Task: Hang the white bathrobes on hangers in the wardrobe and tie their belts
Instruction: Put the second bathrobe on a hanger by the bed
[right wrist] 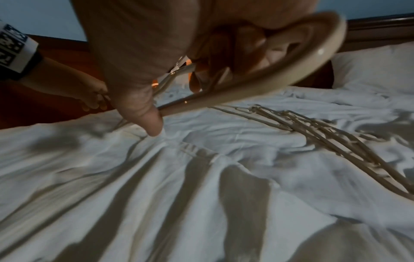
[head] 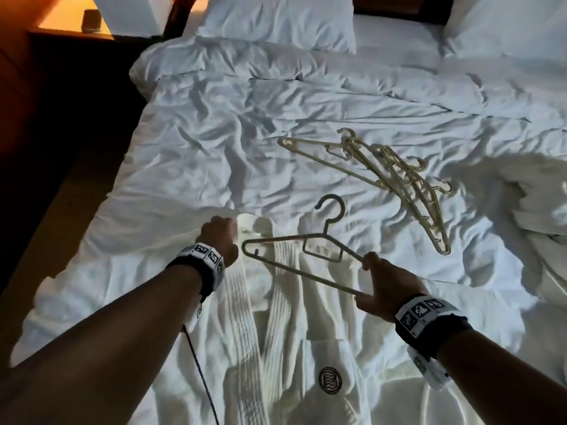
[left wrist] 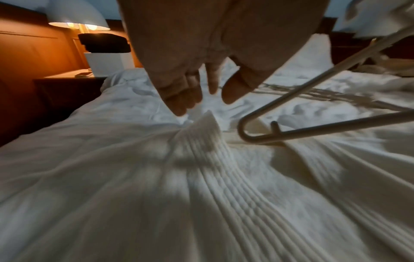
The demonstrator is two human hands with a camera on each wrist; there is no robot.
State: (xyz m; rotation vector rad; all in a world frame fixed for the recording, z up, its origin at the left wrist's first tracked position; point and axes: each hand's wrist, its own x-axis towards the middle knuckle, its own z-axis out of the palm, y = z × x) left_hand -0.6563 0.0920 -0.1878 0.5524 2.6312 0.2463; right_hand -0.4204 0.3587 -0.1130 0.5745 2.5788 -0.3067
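Hanger (head: 306, 256) in right hand (head: 379, 286), bathrobe (head: 276, 332) beneath

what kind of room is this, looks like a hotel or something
Probably a hotel bedroom: a wide bed with white linen and pillows, a lit bedside lamp on a nightstand, and a white bathrobe with an embroidered logo lying beside spare hangers.

White bathrobe (head: 294, 348) lies flat; beige hanger (head: 294, 250) held above it.

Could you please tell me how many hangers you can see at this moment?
At least 4: one hanger held in the right hand above the bathrobe, and a tangled pile of hangers, seemingly three, lying on the bed; overlaps may hide more.
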